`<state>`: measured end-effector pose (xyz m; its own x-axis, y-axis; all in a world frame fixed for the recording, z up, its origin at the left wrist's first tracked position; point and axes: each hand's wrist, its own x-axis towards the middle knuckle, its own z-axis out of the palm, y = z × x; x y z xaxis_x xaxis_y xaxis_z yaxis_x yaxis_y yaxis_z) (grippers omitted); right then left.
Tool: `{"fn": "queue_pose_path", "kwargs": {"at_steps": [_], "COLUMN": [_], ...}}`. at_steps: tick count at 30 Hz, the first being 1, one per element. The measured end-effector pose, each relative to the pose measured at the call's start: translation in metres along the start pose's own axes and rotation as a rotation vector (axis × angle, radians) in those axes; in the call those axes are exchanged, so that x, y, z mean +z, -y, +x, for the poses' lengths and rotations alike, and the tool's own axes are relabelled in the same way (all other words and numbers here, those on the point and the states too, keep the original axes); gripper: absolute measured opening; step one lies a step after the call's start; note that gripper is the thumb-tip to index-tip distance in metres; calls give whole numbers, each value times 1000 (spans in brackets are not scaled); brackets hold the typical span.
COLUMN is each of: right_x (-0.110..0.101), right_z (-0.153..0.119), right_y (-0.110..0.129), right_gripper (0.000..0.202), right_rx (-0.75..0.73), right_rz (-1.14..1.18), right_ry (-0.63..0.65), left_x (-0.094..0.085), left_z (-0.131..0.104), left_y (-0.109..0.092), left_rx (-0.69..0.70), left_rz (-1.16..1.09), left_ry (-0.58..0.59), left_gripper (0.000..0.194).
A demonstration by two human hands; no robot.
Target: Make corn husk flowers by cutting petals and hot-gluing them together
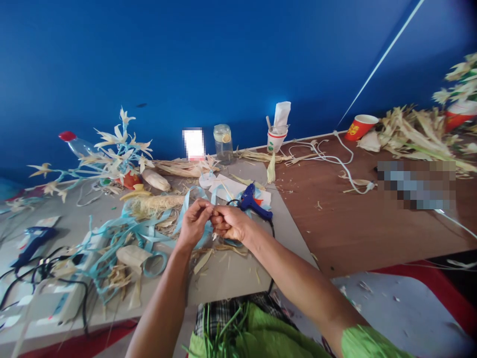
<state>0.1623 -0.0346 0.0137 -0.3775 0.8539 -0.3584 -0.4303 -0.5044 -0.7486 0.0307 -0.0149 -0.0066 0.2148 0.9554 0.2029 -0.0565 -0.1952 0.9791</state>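
Green stalks lie on the lap, just below the near edge of the bench. Over its grey part, approx. mid-width, L hand & R hand meet: L thumb pinched to fingers, R fingers curled in, both nearly closed. Whatever sits b/w the fingertips is too small to ID; a pale bit shows under the R fingers. Blue ribbon loops beside the hands; more lies in a tangle to the left, w/ a ribbon roll nr. the near edge.

Blue glue gun lies just beyond the R hand, 2nd glue gun by the left edge.

Toward the far left corner, husk flowers on blue-wrapped stems look finished, or close to it. Piece in hand seems part-done at most, can't confirm. Loose husk strips along the far edge & a big husk heap nr. the far right corner are unworked, so plenty of raw matl. left. Glass jar, white cup & red cup also nr. far edge.
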Motion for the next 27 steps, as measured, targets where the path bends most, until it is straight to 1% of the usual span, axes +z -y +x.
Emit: {"fn": "queue_pose_path", "kwargs": {"at_steps": [2, 3, 5, 6, 8, 10, 13, 18, 23, 27], "right_x": [0, -1, -2, -3, -3, -2, 0, -2, -3, -2], "right_z": [1, 1, 0, -1, -3, -3, 0, 2, -2, -4], "right_y": [-4, -6, -10, -11, -14, -18, -23, -25, -20, -18], "right_gripper": [35, 38, 40, 37, 23, 14, 7, 3, 15, 19], "right_rx": [-65, -138, -412, -550, -760, -872, -947, -972, -1009, -1005], "right_rz": [-50, -112, -342, -472, -702, -875, -1019, -1069, -1159, -1228], "right_ry": [-96, -162, -316, -364, -404, -398, -408, -471, -436, -458], "left_x": [1, 2, 2, 3, 3, 4, 7, 9, 9, 10], "left_z": [1, 1, 2, 3, 4, 3, 2, 1, 1, 1], "left_y": [1, 2, 3, 2, 0, -2, -3, -1, -5, -8], "left_rx": [-84, -113, -139, -147, -166, -187, -219, -257, -263, -265], "left_rz": [-97, -160, -285, -338, -410, -433, -446, -503, -509, -470], "left_ry": [-33, -59, -116, -135, -137, -112, -68, -46, -34, -59], "left_gripper": [20, 21, 22, 22, 22, 23, 26, 24, 23, 25]}}
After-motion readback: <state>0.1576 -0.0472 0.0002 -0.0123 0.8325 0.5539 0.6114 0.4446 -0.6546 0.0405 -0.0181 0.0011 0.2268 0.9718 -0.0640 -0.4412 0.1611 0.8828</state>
